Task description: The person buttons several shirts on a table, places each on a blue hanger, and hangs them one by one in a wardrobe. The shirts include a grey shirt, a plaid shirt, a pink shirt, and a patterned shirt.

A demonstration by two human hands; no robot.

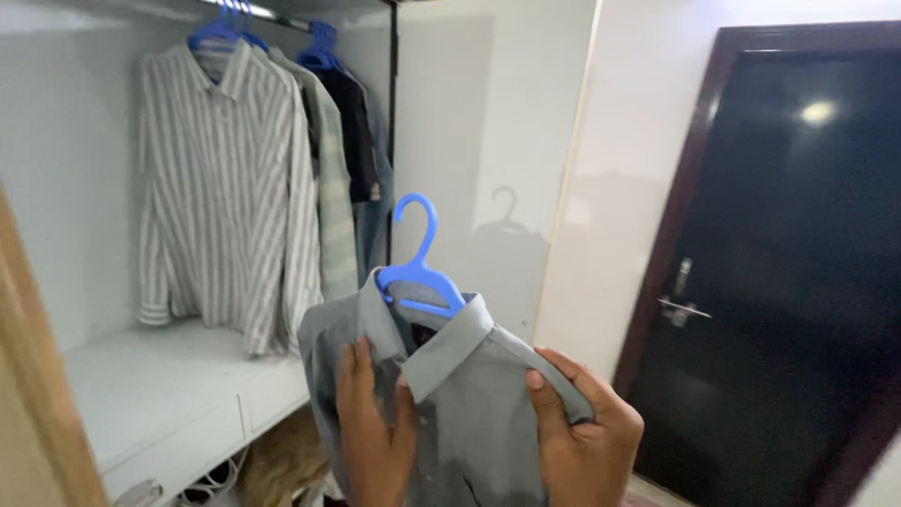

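Observation:
A grey collared shirt [469, 413] hangs on a blue plastic hanger [419, 268] at the bottom centre of the head view. My left hand [374, 427] grips the shirt front just below the collar. My right hand [584, 437] holds the shirt's right shoulder. The hanger's hook points up, free of any rail. The shirt's lower part runs out of the frame.
An open white wardrobe [113, 376] stands at the left, with a striped shirt [221, 188] and darker clothes [352, 141] on blue hangers. Below its shelf lie loose items [272, 465]. A dark door [798, 282] with a metal handle [683, 305] is at the right.

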